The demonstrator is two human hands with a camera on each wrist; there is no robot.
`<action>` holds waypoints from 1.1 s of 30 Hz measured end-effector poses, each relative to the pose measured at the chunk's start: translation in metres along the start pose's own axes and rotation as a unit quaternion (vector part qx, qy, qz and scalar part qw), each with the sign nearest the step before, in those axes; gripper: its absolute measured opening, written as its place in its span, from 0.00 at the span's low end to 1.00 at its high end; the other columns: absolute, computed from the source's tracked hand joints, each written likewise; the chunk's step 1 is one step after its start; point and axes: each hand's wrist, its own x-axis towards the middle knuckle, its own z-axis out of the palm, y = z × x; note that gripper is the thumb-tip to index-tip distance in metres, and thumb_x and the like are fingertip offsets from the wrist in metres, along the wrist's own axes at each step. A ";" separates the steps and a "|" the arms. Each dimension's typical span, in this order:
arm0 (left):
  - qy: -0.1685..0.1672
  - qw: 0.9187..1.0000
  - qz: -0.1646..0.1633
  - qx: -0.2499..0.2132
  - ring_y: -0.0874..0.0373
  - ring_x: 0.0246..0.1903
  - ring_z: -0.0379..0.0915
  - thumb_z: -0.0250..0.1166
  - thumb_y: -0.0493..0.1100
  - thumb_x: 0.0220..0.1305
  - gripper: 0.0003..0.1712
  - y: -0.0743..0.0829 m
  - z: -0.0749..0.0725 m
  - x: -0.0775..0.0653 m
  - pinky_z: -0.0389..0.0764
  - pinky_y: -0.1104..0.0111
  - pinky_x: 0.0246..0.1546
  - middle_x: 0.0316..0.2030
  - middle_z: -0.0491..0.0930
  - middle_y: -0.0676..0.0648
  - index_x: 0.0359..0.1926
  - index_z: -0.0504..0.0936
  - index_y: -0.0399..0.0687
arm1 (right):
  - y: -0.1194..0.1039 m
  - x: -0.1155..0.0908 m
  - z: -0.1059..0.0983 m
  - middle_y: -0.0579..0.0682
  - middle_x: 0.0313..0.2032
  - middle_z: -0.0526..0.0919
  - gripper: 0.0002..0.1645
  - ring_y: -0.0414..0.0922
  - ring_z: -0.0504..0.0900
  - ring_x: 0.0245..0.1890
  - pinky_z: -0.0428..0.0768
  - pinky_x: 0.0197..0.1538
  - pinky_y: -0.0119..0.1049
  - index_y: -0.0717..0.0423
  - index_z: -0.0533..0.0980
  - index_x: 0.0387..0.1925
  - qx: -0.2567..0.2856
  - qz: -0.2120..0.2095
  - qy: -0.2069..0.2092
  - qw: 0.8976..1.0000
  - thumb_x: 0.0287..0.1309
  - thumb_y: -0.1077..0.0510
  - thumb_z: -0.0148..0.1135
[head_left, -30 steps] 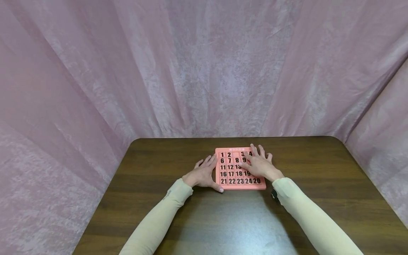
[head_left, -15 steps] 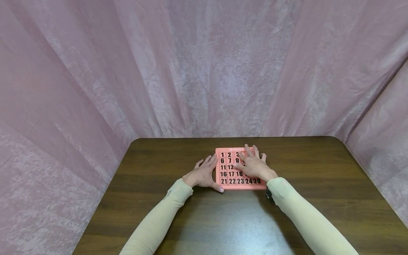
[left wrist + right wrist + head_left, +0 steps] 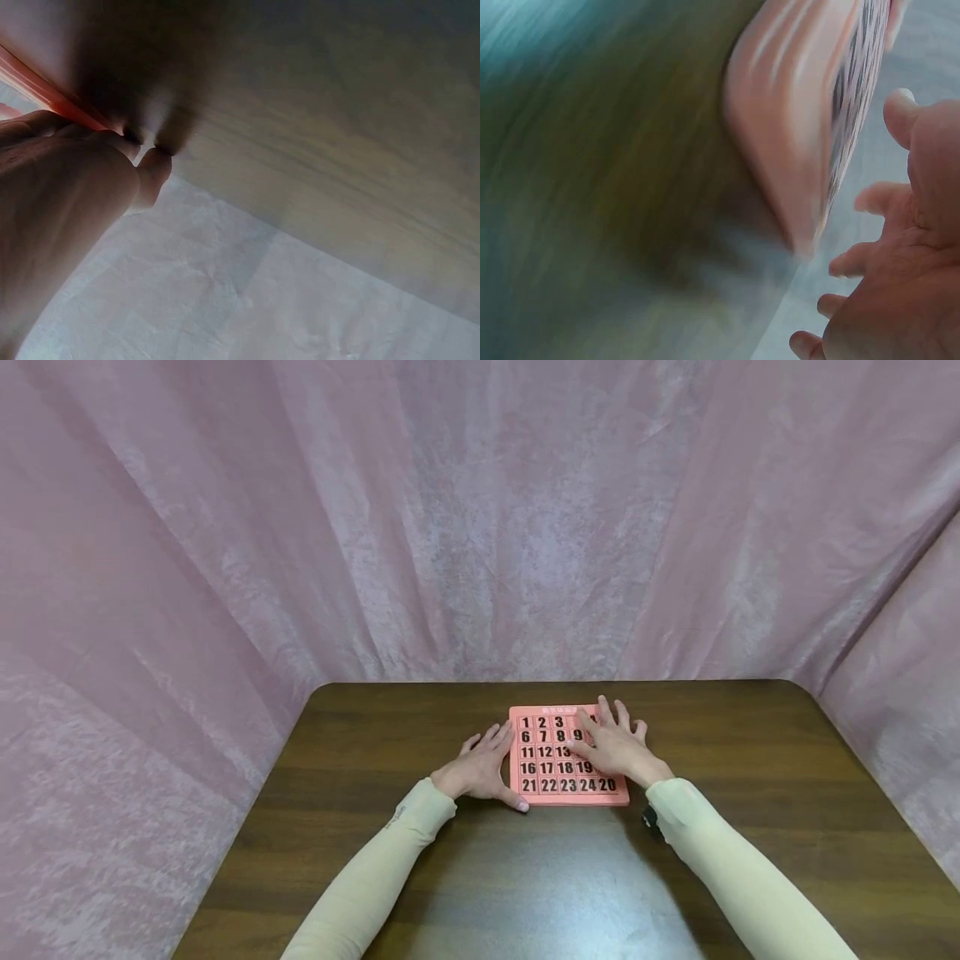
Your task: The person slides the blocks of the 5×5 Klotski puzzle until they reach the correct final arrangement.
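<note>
A pink sliding number puzzle lies flat on the table, with black numerals on square tiles. Along its left edge my left hand rests spread, fingertips at the upper left side and thumb at the lower left corner. My right hand is over the right part of the puzzle, fingers spread, index fingertip around the top rows and thumb near the middle. It covers several right-hand tiles. The top row shows 1, 2 and 3 from the left; a 4 peeks out between the fingers. In the right wrist view, the puzzle's thick rounded corner appears beside the fingers.
The dark wooden table has rounded far corners. Pink velvet curtain hangs behind it and on both sides. A small black object shows at the right sleeve cuff.
The 3 tile has slid left into the gap beside the 2, under the right hand's fingers. Then the right hand has moved back rightward. The left hand stays at the puzzle's left edge.
</note>
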 end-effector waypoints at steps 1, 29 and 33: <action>0.000 1.000 -0.001 0.000 0.48 0.91 0.29 0.82 0.78 0.46 0.88 0.000 -0.001 0.000 0.41 0.41 0.88 0.91 0.31 0.50 0.90 0.36 0.51 | 0.005 -0.001 -0.002 0.70 0.88 0.35 0.47 0.74 0.32 0.87 0.41 0.76 0.83 0.51 0.52 0.89 -0.002 0.007 0.003 1.000 0.83 0.35 0.52; -0.008 1.000 -0.012 0.009 0.52 0.91 0.26 0.83 0.79 0.43 0.90 -0.009 0.008 0.012 0.39 0.43 0.89 0.90 0.29 0.53 0.90 0.34 0.55 | -0.003 0.005 0.008 0.69 0.88 0.36 0.48 0.73 0.33 0.88 0.43 0.78 0.81 0.60 0.57 0.86 -0.006 0.007 -0.010 1.000 0.83 0.34 0.51; -0.010 1.000 -0.015 0.010 0.51 0.91 0.26 0.82 0.79 0.43 0.90 -0.008 0.009 0.013 0.39 0.43 0.89 0.90 0.29 0.53 0.90 0.34 0.55 | -0.006 0.003 0.009 0.68 0.88 0.34 0.49 0.72 0.31 0.88 0.40 0.79 0.81 0.59 0.54 0.87 0.005 0.003 -0.019 1.000 0.83 0.33 0.50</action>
